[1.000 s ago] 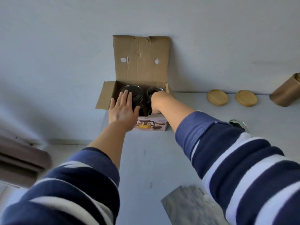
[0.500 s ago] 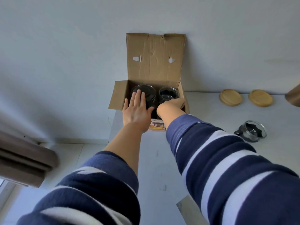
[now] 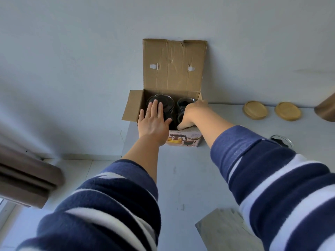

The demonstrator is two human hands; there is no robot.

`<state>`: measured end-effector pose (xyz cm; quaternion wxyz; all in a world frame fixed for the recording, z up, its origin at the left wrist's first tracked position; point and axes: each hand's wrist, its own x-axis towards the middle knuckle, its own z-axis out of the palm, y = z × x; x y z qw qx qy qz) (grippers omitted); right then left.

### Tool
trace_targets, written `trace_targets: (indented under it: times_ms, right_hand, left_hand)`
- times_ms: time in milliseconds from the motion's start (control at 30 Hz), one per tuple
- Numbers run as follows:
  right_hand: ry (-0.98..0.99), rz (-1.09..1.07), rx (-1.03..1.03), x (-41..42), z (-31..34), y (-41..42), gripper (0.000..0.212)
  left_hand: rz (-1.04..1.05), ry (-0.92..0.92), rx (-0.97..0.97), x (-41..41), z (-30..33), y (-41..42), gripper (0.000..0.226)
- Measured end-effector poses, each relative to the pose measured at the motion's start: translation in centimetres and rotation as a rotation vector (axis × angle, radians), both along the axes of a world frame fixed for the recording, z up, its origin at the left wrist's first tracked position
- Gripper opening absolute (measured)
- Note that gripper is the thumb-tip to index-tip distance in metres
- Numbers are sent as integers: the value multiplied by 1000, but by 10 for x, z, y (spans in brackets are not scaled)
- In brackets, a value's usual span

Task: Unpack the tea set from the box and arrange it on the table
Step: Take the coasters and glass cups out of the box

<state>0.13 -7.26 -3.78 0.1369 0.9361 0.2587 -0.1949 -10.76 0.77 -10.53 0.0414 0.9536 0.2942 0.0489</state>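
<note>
An open cardboard box [image 3: 174, 69] stands at the table's far left corner against the wall, its lid flap upright. Inside on the left is a dark glass teapot [image 3: 163, 101] with a black lid. A glass cup [image 3: 185, 103] sits at the back right, and another cup [image 3: 181, 116] in front of it. My left hand [image 3: 153, 122] lies flat and open over the box's front left, fingertips on the teapot lid. My right hand [image 3: 193, 113] curls down into the box's right side over the front cup. Its fingers are hidden.
Two round wooden coasters [image 3: 255, 110] [image 3: 287, 111] lie at the back right of the white table [image 3: 181, 178]. Another glass cup [image 3: 282, 140] stands on the table, half hidden by my right sleeve. A brown cylinder [image 3: 326, 110] is at the right edge, a marbled sheet [image 3: 223, 230] near me.
My right hand has risen slightly within the box's right side and stretched toward the far right corner. My left hand stays flat on the teapot side. The view has shifted a little.
</note>
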Motion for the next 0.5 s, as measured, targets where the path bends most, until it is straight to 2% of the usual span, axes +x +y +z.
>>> trace_targets:
  times_ms: [67, 167, 300, 500]
  right_hand:
    - [-36, -6, 105, 3, 5, -9, 103]
    - [-47, 44, 347, 8, 11, -25, 98]
    - [27, -50, 673, 10, 10, -44, 99]
    - [-16, -178, 1041, 8, 5, -78, 85]
  left_hand:
    - [1, 12, -2, 0, 1, 0, 64]
    - [5, 22, 5, 0, 2, -1, 65]
    - [10, 28, 11, 0, 3, -1, 65]
    - [-11, 26, -32, -3, 7, -1, 65]
